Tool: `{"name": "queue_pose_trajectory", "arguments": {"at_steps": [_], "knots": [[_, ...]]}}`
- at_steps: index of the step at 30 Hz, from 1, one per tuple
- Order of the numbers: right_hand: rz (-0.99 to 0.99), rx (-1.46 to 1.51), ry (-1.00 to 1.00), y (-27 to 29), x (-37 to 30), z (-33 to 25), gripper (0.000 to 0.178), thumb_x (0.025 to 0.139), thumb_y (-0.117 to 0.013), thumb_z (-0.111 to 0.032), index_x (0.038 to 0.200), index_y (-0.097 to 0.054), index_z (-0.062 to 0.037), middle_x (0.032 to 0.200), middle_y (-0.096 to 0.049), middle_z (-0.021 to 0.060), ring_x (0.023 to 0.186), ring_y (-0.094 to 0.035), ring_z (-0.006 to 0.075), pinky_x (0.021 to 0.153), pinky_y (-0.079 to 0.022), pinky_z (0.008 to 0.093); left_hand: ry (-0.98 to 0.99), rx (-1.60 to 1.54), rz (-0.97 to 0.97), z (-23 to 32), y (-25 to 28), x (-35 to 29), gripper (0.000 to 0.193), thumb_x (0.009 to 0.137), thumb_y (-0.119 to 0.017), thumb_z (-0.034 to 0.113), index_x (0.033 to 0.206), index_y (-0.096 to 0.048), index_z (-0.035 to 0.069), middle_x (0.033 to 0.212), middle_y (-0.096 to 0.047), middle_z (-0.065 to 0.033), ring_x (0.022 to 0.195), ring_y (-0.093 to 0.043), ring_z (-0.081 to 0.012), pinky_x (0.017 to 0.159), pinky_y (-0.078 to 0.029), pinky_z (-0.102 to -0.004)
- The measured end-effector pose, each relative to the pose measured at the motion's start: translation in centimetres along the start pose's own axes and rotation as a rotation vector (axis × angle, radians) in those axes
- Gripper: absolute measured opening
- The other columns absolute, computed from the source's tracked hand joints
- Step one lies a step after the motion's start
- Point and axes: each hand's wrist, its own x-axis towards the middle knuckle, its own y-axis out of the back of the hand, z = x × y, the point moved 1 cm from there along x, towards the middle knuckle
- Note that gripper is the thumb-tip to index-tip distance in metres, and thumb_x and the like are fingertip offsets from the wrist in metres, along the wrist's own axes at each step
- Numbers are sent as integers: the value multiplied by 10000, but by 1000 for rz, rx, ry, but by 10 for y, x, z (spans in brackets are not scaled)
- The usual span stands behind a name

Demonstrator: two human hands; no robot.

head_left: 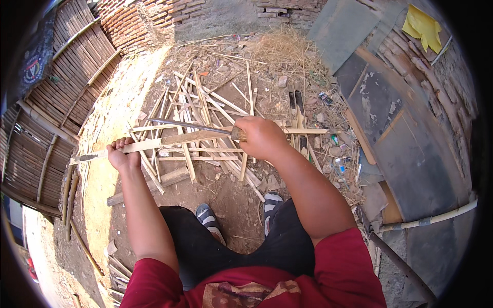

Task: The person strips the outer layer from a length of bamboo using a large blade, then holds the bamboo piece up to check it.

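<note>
My left hand [124, 155] is closed round a long, flat bamboo strip [184, 138], which lies slantwise across in front of me with a dark patch near its left end. In my right hand [262, 137] is the wooden handle of a long-bladed knife [191, 126]. Its narrow dark blade points left, just above the strip; I cannot tell whether they touch. My right fist hides part of the handle and the strip's right end. Below both hands, many pale split strips [192, 163] lie crisscrossed in a loose heap on the ground.
A thick wooden piece [149, 187] lies before my sandalled feet. Bamboo lattice panels [77, 66] stand at the left. Dark boards [405, 138] lean at the right, with a yellow sheet [422, 26] beyond them. A brick wall [149, 23] and dry straw [282, 49] are at the far side.
</note>
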Motion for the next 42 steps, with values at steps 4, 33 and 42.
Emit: {"name": "queue_pose_trajectory", "arguments": {"at_steps": [4, 33, 42], "knots": [[133, 45, -19, 0, 1, 11, 365, 800, -737, -167, 1154, -667, -118, 1078, -701, 127, 1009, -687, 349, 837, -572, 467, 8, 142, 16, -9, 2, 3, 340, 1126, -316, 381, 1035, -460, 87, 934, -545, -64, 890, -593, -230, 854, -542, -441], [274, -104, 42, 70, -41, -32, 340, 793, -757, -144, 1098, -611, -114, 1153, -685, 108, 909, -685, 386, 757, -552, 497, -595, 2100, -818, -15, -13, -102, 282, 801, -760, 285, 828, -621, 40, 744, -667, -209, 743, -665, -425, 690, -528, -529], [183, -127, -114, 25, -23, -14, 327, 827, -741, -260, 1087, -623, -99, 865, -698, 166, 851, -688, 398, 724, -531, 504, -464, 2179, -619, 8, 11, -94, 323, 826, -741, 347, 827, -668, 32, 803, -695, -219, 797, -681, -434, 729, -550, -524]]}}
